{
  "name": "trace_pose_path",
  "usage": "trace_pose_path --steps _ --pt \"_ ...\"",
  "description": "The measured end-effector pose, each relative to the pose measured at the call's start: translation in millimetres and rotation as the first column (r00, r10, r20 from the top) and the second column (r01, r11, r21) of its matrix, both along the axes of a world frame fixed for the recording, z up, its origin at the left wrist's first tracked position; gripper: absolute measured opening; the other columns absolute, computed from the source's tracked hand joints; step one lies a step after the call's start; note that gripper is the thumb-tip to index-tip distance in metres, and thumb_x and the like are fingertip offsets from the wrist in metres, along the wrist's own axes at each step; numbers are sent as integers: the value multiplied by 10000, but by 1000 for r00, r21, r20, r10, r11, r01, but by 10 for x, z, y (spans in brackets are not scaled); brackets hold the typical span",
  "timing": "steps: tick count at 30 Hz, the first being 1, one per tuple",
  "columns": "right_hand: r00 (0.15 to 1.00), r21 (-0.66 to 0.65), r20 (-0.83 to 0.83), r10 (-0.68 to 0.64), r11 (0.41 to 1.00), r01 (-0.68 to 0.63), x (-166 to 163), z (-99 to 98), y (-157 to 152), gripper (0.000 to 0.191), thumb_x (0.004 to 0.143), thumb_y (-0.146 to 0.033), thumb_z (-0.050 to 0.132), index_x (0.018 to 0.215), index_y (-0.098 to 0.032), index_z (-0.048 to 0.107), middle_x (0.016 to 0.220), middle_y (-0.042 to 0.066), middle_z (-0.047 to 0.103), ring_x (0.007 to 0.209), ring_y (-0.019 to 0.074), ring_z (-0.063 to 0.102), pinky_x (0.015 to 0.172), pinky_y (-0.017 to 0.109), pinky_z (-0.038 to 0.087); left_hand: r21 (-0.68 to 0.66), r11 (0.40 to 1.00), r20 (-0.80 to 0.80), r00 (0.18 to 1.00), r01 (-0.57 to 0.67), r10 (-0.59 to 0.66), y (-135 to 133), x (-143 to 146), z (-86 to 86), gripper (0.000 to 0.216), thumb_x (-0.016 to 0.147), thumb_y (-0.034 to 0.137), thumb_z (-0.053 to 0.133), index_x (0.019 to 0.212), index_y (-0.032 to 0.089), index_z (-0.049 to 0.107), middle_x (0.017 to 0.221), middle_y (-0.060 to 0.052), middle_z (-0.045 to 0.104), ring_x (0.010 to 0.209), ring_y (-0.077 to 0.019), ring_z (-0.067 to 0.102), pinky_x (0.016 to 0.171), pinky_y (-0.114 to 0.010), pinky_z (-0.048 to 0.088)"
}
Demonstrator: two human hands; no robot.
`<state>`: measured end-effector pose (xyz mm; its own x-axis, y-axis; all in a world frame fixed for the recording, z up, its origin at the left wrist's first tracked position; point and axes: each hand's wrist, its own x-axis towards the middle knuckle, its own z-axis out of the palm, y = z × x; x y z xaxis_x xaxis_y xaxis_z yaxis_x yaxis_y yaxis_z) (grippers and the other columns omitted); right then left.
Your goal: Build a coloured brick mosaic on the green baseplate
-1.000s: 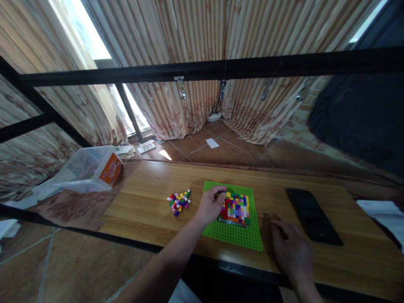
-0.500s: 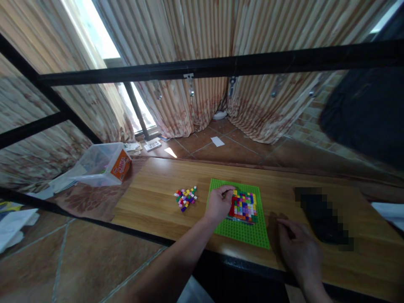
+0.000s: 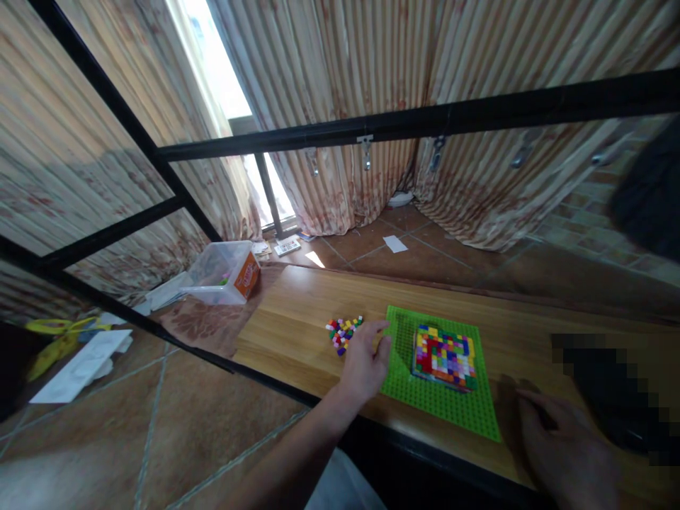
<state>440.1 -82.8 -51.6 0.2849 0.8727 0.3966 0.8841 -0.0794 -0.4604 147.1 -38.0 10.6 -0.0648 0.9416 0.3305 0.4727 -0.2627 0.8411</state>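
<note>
A green studded baseplate [image 3: 451, 404] lies on the wooden table [image 3: 297, 326]. On it stands a square block of small coloured bricks [image 3: 445, 357]. My left hand [image 3: 365, 360] hovers with fingers spread at the plate's left edge, between the block and a small pile of loose coloured bricks [image 3: 343, 331]; it holds nothing. My right hand [image 3: 563, 446] rests palm down on the table to the right of the plate, fingers loosely curled, with nothing seen in it.
A clear plastic tub with an orange label [image 3: 226, 273] sits at the table's far left on a patterned cloth. A dark flat object, blurred out [image 3: 610, 389], lies right of my right hand. A black metal rail [image 3: 425, 120] crosses overhead. Striped curtains hang behind.
My left hand has come off the brick block and moved left toward the loose pile. The view has swung left, so everything sits further right in the picture.
</note>
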Motion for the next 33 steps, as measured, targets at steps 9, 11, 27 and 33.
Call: trace_pose_path --steps 9,11,27,33 --pt "1000 3 1 -26 1000 26 -11 12 21 427 805 -514 397 851 -206 690 946 112 678 797 273 636 650 387 486 -23 981 -376 911 -193 170 -374 -801 -206 160 792 132 588 935 193 625 941 -63 668 906 -221 622 822 -376 510" --pt "1000 1 -4 -17 1000 17 -16 24 20 423 805 -512 403 849 -203 689 933 108 675 772 265 634 640 380 486 -34 980 -429 888 -198 165 -336 -785 -212 149 785 141 606 924 188 632 923 -65 668 882 -225 620 800 -375 510" --pt "1000 15 11 -22 1000 22 -56 65 11 402 837 -480 409 875 -201 696 963 111 682 835 260 642 669 361 480 -53 991 -145 983 -119 110 -312 -650 -23 194 904 223 502 971 210 683 973 -58 668 911 -182 639 837 -308 504" --pt "999 16 -13 -30 999 31 -80 62 17 416 857 -487 400 885 -203 702 969 100 688 834 245 647 672 353 489 -92 996 117 993 1 10 -190 -195 121 186 894 284 541 936 217 709 906 -41 698 883 -183 632 829 -309 496"
